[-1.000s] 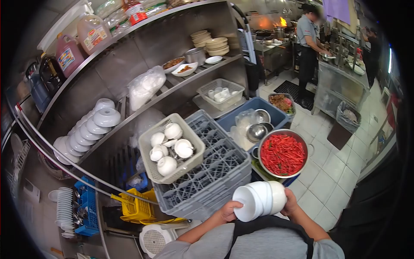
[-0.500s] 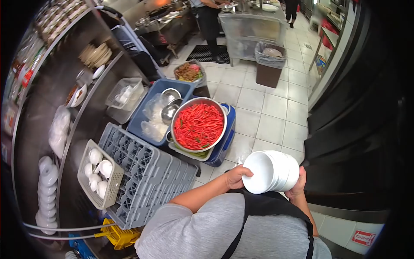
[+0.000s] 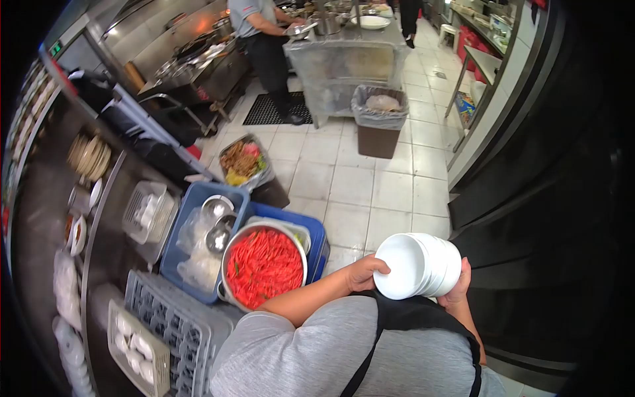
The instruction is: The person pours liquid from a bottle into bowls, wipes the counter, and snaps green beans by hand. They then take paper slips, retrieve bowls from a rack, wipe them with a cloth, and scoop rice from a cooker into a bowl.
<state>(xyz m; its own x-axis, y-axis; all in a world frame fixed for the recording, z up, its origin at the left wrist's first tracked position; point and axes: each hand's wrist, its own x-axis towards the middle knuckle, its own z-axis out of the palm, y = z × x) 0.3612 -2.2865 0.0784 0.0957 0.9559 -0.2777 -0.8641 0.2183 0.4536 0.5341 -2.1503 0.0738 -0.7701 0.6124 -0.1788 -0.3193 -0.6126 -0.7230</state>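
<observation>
A stack of white bowls (image 3: 423,266) lies on its side in front of my chest, its open mouth toward the left. My left hand (image 3: 364,272) grips the rim of the front bowl, thumb on the inside. At the other end, my right hand (image 3: 458,286) is wrapped around the base of the stack, some of its fingers hidden behind the bowls. To the left of my forearm stands a metal pot full of red chillies (image 3: 264,268), on top of a blue container (image 3: 316,233).
Left are a blue tub (image 3: 173,246) with metal bowls and plastic bags, grey dish racks (image 3: 175,324), a white basket of cups (image 3: 159,362) and metal shelving. A food-waste bin (image 3: 268,188) and a brown bin (image 3: 378,140) stand ahead. A co-worker (image 3: 261,46) works at a counter.
The view has shifted: the pot, tub and racks appear lower and further left, and more of the kitchen ahead shows. Both hands keep the same hold on the bowls.
</observation>
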